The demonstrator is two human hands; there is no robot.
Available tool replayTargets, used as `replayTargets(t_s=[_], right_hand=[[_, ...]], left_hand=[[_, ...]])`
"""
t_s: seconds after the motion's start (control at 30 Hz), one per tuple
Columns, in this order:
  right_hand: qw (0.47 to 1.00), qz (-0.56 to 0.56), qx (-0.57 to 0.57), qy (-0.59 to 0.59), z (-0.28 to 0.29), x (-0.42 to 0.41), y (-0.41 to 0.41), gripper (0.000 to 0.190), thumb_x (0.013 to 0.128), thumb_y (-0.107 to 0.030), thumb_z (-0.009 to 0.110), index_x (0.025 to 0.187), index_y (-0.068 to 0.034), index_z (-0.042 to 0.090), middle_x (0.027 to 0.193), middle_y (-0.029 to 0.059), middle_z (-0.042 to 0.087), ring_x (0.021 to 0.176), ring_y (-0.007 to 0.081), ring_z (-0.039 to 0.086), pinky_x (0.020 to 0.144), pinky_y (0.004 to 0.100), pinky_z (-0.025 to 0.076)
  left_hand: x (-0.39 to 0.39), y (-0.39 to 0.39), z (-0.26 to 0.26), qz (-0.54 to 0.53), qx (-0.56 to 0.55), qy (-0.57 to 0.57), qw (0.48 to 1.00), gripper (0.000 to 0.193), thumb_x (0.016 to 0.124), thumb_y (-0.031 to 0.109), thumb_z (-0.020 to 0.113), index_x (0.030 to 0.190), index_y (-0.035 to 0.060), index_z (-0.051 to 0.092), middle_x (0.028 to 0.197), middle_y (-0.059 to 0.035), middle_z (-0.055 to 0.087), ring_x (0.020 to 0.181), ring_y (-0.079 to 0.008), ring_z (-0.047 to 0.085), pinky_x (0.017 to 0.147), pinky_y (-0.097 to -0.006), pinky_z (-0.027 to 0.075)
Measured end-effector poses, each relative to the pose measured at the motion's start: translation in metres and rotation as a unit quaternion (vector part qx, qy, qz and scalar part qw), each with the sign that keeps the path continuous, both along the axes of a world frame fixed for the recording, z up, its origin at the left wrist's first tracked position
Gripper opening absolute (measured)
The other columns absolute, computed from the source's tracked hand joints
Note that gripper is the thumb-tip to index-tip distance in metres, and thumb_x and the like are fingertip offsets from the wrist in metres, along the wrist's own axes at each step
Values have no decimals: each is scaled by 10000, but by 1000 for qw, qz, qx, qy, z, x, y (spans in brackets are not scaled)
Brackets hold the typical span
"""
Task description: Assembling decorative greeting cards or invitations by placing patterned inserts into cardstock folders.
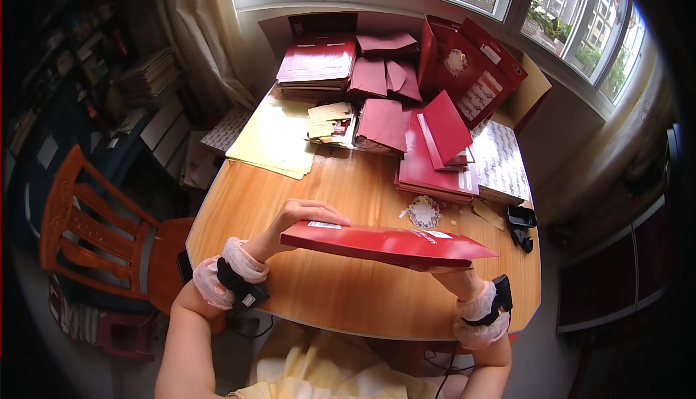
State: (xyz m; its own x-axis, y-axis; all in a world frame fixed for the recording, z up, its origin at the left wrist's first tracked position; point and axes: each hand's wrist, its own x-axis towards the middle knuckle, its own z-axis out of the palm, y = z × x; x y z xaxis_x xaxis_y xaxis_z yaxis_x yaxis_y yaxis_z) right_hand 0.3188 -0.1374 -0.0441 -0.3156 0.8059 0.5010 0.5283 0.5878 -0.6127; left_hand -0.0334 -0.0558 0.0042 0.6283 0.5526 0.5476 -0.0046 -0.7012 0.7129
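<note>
A flat red cardboard piece (375, 242), perhaps a carton or paper bag, is raised above the near half of the table, its printed side tilted up. My left hand (304, 215) grips its left end, fingers lying along the far edge and thumb hidden. Under the right end, my right hand (454, 279) supports it; most of those fingers are hidden behind the cardboard. White print and a white label show on the red face. Beyond it on the tabletop lies a round lace-patterned paper piece (423, 212), with small scraps beside it.
Stacked red cardboard sheets (318, 59), folded red cartons (380, 127) and yellow sheets (266, 138) cover the far side of the wooden table (348, 301). A red bag (473, 73) leans at the back right. Black plastic pieces (521, 225) lie near the right edge; a wooden chair (109, 236) stands left.
</note>
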Motion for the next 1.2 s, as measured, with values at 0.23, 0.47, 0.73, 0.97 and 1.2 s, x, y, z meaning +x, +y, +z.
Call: replayTargets(t_s=[0.23, 0.47, 0.73, 0.97, 1.2], right_hand=[[993, 62, -102, 10, 24, -11, -8, 364, 848, -133, 792, 1165, -29, 649, 1105, 132, 690, 1024, 305, 655, 886, 383, 519], [911, 188, -313, 191, 20, -12, 7, 390, 960, -47, 636, 1343, -31, 562, 1238, 55, 632, 1071, 148, 602, 913, 314, 514], [830, 134, -474, 260, 21, -16, 5, 455, 968, -101, 643, 1394, -24, 505, 1219, 1, 615, 1054, 85, 581, 851, 270, 525], [808, 153, -500, 270, 21, -10, 7, 430, 953, -47, 641, 1369, -18, 537, 1231, 6, 615, 1093, 92, 559, 907, 278, 501], [896, 188, -368, 163, 8, -9, 5, 420, 970, -39, 619, 1377, 5, 525, 1290, 24, 606, 1164, 116, 541, 994, 295, 471]], left_hand=[[-2, 1, -16, -20, -79, -15, 997, 256, 806, 34, 786, 1055, 10, 735, 1006, -141, 746, 936, -235, 731, 817, -323, 572], [8, 1, -26, 2, -366, -14, 931, 415, 980, 217, 682, 1320, 7, 571, 1184, -51, 672, 1038, -113, 630, 890, -279, 526], [12, 4, -27, 23, -499, -59, 864, 562, 1087, 428, 397, 1459, 8, 425, 1329, -75, 589, 1171, -114, 564, 983, -288, 481], [15, 3, -33, 30, -421, -52, 905, 530, 1104, 395, 359, 1451, 1, 429, 1308, -68, 586, 1141, -105, 565, 981, -273, 476], [14, 5, -30, -7, -364, -106, 925, 503, 1103, 359, 395, 1451, -2, 429, 1264, -49, 604, 1136, -82, 550, 961, -274, 473]])
